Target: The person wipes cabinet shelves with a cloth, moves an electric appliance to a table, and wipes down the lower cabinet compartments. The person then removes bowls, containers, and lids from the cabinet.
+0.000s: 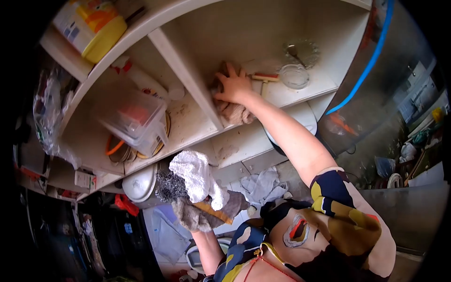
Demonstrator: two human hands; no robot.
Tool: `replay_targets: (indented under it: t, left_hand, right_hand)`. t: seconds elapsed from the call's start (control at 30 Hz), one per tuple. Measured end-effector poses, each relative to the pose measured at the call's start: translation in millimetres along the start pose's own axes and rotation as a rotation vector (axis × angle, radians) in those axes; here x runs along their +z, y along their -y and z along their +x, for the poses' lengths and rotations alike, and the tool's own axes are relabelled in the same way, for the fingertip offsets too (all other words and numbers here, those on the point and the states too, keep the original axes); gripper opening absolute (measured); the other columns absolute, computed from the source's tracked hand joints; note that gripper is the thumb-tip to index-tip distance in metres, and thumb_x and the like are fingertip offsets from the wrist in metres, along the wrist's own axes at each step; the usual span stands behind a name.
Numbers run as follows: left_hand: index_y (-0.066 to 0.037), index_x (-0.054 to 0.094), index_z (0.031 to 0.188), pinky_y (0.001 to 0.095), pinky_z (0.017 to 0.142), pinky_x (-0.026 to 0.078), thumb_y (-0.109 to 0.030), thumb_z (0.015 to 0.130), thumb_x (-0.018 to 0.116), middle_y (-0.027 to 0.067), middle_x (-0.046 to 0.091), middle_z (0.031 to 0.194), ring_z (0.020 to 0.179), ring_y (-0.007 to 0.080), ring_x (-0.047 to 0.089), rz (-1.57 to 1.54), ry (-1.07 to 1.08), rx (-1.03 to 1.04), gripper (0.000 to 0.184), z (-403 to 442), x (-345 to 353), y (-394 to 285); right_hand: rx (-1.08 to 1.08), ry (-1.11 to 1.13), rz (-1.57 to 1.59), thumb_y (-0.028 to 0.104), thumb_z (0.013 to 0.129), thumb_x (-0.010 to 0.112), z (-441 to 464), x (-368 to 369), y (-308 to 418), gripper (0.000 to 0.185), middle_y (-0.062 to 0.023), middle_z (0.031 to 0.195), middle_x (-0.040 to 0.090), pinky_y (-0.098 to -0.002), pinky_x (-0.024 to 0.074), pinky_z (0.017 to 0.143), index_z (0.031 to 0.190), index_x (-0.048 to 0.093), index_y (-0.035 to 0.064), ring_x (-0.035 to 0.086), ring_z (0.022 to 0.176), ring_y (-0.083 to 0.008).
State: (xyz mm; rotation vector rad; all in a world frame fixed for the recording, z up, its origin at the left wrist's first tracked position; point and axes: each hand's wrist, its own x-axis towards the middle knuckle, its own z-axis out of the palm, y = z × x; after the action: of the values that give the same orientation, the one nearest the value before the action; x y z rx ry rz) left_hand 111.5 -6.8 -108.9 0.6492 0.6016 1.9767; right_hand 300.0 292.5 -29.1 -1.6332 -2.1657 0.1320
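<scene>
My right hand (234, 87) reaches into the large shelf compartment beside its upright divider. Its fingers are spread and bent over a crumpled brown cloth (238, 114), which bunches out below the palm. Lower down, my left hand is mostly hidden under a bundle it holds up. The bundle has a white terry cloth (191, 174) on top, a dark speckled cloth (170, 186) at its side, and a grey-brown cloth (190, 214) with a mustard patch underneath. To the right of my right hand lie a red-edged squeegee-like tool (266, 77) and a round glass dish (294, 76).
A clear plastic bin (136, 115) and a white bottle (145, 84) occupy the left compartment. Above stands a yellow tub (104, 40). A blue hose (371, 66) hangs at right. Below are a white lid (140, 183) and grey cloths (265, 185) on the floor.
</scene>
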Motion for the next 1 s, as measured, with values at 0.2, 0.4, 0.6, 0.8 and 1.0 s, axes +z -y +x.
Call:
replay_targets:
  t: [0.2,0.4,0.6,0.8,1.0]
  left_hand:
    - [-0.001,0.042,0.122,0.0336,0.080,0.047,-0.025,0.085,0.048,0.0130,0.051,0.118,0.100,0.0225,0.052,0.246,-0.150,0.155,0.044,-6.5,-35.9,-14.4]
    - [-0.003,0.041,0.122,0.0333,0.080,0.046,-0.030,0.086,0.047,0.0128,0.048,0.119,0.099,0.0207,0.049,0.357,-0.196,0.220,0.046,-9.0,-50.2,-26.5]
    - [-0.002,0.041,0.122,0.0323,0.076,0.048,-0.029,0.088,0.043,0.0127,0.048,0.119,0.095,0.0204,0.051,0.117,-0.051,0.119,0.043,-8.9,-23.2,-41.0]
    - [0.000,0.039,0.125,0.0373,0.090,0.043,-0.025,0.086,0.049,0.0127,0.046,0.125,0.109,0.0239,0.048,0.132,-0.063,0.131,0.047,-9.6,-70.9,-42.7]
    - [-0.002,0.038,0.127,0.0389,0.088,0.044,-0.029,0.088,0.046,0.0118,0.044,0.128,0.110,0.0251,0.047,0.012,0.008,-0.033,0.048,-8.0,-60.3,-53.6]
  right_hand:
    - [-0.049,0.260,-0.213,0.047,0.069,0.059,21.3,18.7,4.2,0.059,-0.0093,0.143,0.026,-0.0535,0.0347,0.096,0.123,0.052,0.0252,0.030,0.122,-0.0479]
    - [-0.179,0.276,-0.148,0.040,0.069,0.059,22.9,18.4,-5.5,0.041,-0.0110,0.096,0.065,-0.0401,0.0455,0.084,0.101,0.066,0.0161,0.048,0.110,-0.0358]
    - [-0.376,0.030,0.022,0.025,0.063,0.061,-25.2,10.4,-10.3,0.030,-0.0093,0.080,0.063,-0.0411,0.0438,0.082,0.088,0.065,0.0078,0.056,0.084,-0.0315]
    - [-0.466,-0.030,0.330,0.015,0.060,0.059,-72.6,-13.7,-15.0,0.028,-0.0089,0.081,0.064,-0.0353,0.0457,0.080,0.086,0.065,0.0053,0.059,0.080,-0.0267]
    - [-0.033,0.008,1.236,0.010,0.070,0.057,-74.0,-56.4,-35.2,0.024,-0.0064,0.085,0.064,-0.0230,0.0457,0.072,0.090,0.065,0.0010,0.058,0.082,-0.0114]
